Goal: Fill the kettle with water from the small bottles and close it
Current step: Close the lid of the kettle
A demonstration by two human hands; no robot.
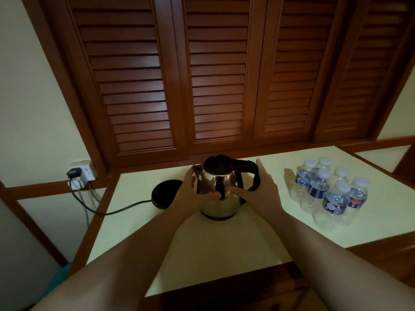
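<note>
A steel kettle (219, 204) with a black lid and black handle stands on the pale table top (202, 243), just right of its round black base (165, 194). My left hand (194, 189) holds the kettle's left side, fingers curved around the body. My right hand (260, 187) holds the right side next to the handle, thumb pressed on the steel front. The lid looks closed. Several small clear water bottles (330, 194) with blue labels and white caps stand grouped at the right.
A black cord (116, 211) runs from the base over the table's left edge up to a wall socket (82, 172). Brown louvred shutters (215, 75) close off the back. The wooden table edge (224, 286) is near me.
</note>
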